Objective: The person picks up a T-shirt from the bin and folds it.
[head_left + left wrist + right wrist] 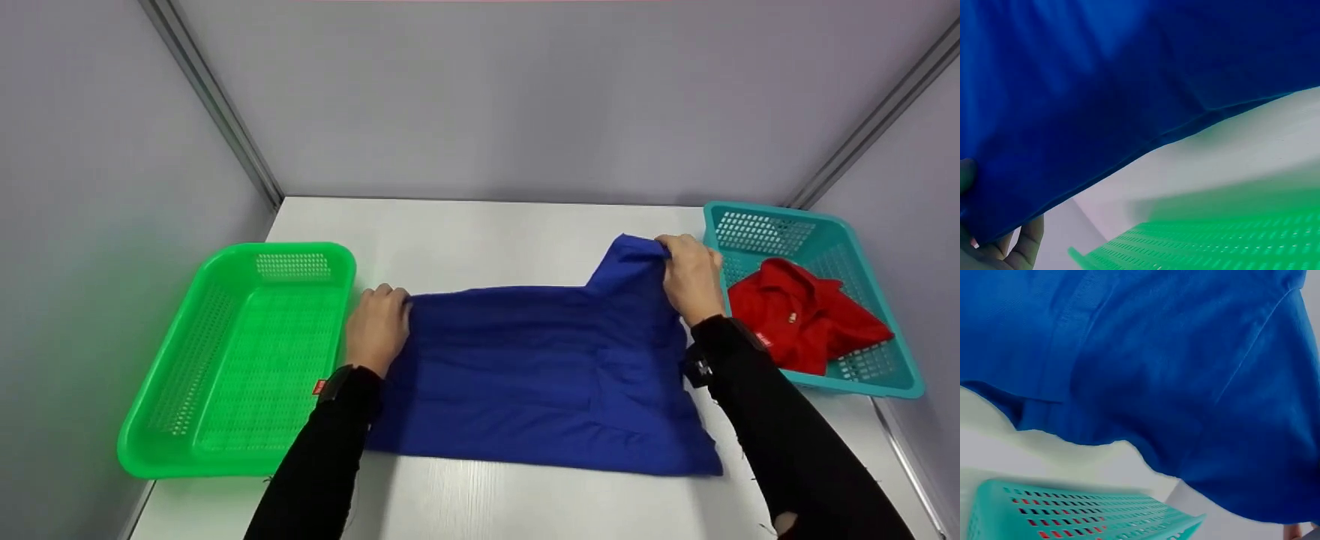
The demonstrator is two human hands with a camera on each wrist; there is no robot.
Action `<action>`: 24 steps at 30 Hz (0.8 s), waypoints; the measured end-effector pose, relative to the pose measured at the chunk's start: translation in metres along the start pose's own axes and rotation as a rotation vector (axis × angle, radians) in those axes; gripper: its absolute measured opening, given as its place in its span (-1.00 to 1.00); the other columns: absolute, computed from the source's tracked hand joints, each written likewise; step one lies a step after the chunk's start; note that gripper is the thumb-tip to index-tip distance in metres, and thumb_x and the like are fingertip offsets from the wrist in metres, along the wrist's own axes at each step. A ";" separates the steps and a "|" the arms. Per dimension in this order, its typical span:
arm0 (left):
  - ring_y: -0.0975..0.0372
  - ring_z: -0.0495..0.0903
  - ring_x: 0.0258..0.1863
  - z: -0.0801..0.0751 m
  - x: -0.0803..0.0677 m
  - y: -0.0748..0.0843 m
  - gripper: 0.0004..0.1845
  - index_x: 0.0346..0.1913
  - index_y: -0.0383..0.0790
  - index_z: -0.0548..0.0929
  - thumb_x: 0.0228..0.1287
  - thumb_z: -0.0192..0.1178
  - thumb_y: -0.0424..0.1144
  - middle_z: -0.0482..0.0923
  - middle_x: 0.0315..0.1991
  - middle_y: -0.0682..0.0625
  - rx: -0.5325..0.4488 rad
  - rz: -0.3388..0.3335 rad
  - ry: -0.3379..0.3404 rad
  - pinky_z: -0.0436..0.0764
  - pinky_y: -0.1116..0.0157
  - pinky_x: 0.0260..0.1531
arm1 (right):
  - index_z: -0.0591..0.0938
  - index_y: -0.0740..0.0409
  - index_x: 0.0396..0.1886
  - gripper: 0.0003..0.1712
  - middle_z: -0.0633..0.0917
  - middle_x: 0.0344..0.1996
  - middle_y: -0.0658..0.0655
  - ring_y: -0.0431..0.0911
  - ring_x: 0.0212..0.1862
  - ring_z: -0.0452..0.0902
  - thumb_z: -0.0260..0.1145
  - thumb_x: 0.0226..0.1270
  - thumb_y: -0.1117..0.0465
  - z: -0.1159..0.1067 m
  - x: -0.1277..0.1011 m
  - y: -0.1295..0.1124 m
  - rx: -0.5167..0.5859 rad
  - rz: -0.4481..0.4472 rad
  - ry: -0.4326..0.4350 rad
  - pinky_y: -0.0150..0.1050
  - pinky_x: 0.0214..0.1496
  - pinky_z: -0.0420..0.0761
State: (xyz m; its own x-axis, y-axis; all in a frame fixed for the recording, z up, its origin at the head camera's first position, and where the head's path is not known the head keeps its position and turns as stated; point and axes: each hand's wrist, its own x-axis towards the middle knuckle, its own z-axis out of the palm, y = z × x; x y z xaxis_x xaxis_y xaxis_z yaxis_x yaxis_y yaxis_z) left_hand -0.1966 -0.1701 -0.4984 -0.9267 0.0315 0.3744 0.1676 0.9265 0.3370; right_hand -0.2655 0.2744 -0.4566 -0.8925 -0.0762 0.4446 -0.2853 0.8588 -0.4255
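Note:
A blue shirt [540, 367] lies spread across the white table [465, 232], partly folded. My left hand [379, 324] grips its left edge, fingers curled over the cloth. At the far right corner my right hand [688, 276] pinches a raised fold of the shirt, lifting it a little off the table. In the left wrist view the blue shirt [1129, 84] fills the frame, with fingertips [1022, 247] showing under its hem. The blue shirt [1174, 371] also fills the right wrist view.
A green basket [161, 405] stands at the left, touching the table's edge; the green basket [1213, 242] shows below the cloth. A teal basket [896, 367] at the right holds a red shirt [806, 315]. The teal basket [1072, 512] shows too. Grey walls surround the table.

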 end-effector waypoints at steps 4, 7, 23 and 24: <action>-0.17 0.61 -0.21 -0.002 0.002 -0.003 -0.93 -0.20 -0.36 0.75 0.34 0.35 -0.39 0.67 -0.26 -0.23 -0.010 0.053 0.085 0.61 -0.03 -0.14 | 0.64 0.46 -0.11 -0.76 0.70 -0.17 0.45 0.36 -0.03 0.62 0.16 0.28 0.61 -0.001 -0.001 0.001 0.067 -0.083 0.090 0.31 0.15 0.44; -0.16 0.61 -0.22 -0.003 -0.001 -0.006 -0.95 -0.23 -0.35 0.75 0.29 0.38 -0.43 0.68 -0.29 -0.21 -0.009 0.117 0.098 0.60 -0.03 -0.14 | 0.61 0.43 -0.12 -0.74 0.72 -0.18 0.44 0.34 -0.10 0.64 0.19 0.21 0.63 -0.004 -0.011 0.005 0.137 -0.113 0.063 0.23 0.03 0.54; -0.08 0.60 -0.36 0.002 -0.056 -0.031 -0.87 -0.40 -0.30 0.67 0.11 0.36 -0.57 0.63 -0.39 -0.14 0.148 0.352 -0.127 0.59 0.00 -0.36 | 0.58 0.18 0.26 -0.50 0.68 0.14 0.18 0.05 0.17 0.57 0.32 0.33 0.50 -0.040 -0.116 0.050 0.249 -0.126 -0.777 -0.34 0.17 0.58; -0.08 0.60 -0.34 0.003 -0.059 -0.031 -0.86 -0.39 -0.30 0.67 0.12 0.36 -0.57 0.63 -0.38 -0.15 0.163 0.356 -0.147 0.60 -0.01 -0.34 | 0.60 0.16 0.20 -0.53 0.69 0.09 0.15 0.01 0.13 0.58 0.31 0.31 0.50 -0.041 -0.119 0.051 0.263 -0.128 -0.819 -0.35 0.12 0.59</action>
State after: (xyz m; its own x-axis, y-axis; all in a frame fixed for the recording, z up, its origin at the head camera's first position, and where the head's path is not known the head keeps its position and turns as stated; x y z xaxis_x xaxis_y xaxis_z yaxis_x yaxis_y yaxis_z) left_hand -0.1479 -0.1992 -0.5331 -0.8608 0.4028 0.3111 0.4415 0.8950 0.0630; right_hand -0.1597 0.3484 -0.4990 -0.7895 -0.5918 -0.1629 -0.3820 0.6814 -0.6243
